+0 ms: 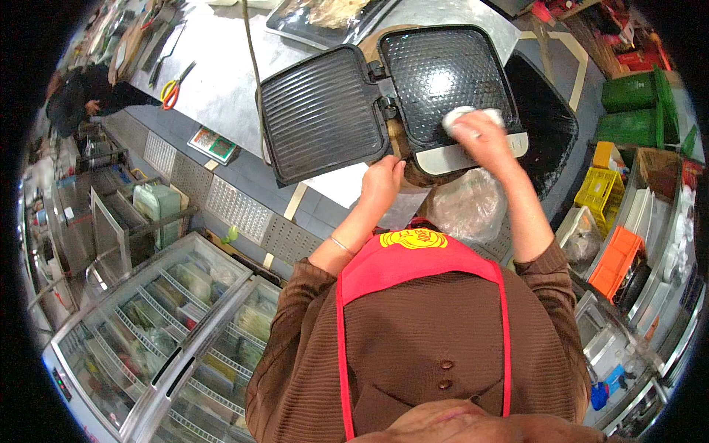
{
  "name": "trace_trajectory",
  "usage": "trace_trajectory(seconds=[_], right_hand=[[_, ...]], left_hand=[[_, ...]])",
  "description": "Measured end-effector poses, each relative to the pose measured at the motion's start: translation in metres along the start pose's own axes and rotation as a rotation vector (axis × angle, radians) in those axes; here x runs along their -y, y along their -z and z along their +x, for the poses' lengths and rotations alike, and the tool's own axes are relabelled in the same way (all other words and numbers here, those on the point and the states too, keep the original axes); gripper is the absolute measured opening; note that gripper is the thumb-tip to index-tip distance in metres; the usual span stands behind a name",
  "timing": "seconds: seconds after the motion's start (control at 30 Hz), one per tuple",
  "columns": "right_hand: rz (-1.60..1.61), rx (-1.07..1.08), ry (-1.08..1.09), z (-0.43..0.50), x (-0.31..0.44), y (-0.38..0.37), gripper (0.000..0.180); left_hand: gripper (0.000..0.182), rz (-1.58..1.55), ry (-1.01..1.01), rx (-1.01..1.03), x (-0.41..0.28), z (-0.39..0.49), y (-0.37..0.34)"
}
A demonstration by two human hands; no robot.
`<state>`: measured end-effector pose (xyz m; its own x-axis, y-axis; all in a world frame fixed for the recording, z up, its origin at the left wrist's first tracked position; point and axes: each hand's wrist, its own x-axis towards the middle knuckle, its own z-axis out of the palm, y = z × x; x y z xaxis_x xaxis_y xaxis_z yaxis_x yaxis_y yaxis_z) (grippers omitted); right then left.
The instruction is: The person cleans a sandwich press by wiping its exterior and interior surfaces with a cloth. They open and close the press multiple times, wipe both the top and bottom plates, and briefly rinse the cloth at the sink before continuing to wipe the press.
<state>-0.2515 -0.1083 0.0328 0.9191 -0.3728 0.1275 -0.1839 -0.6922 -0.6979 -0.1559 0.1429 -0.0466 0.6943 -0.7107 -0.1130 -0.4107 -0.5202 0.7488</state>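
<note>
An electric griddle lies opened flat on a round wooden board on the metal table. Its ridged plate is at the left and its dimpled dark plate, shiny under the light, at the right. My right hand presses a white cloth on the lower right of the dimpled plate, above the pale handle panel. My left hand is closed near the lower right corner of the ridged plate, by the gap between the plates; whether it grips an edge is not plain.
Scissors with red and yellow handles lie at the table's left. A black tray stands behind the griddle. A clear plastic bag hangs below the near edge, and a large black bin is at the right. A person is at far left.
</note>
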Motion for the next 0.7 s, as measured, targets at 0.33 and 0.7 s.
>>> trace_trajectory(seconds=[0.33, 0.7], right_hand=[[0.054, 0.187, -0.123, 0.067, 0.014, -0.085, 0.021], [-0.136, -0.151, -0.043, 0.112, 0.029, -0.127, 0.039]], left_hand=[[0.039, -0.13, 0.122, 0.242, 0.002, 0.007, 0.003], [0.038, -0.092, 0.096, 0.214, 0.007, 0.009, 0.0]])
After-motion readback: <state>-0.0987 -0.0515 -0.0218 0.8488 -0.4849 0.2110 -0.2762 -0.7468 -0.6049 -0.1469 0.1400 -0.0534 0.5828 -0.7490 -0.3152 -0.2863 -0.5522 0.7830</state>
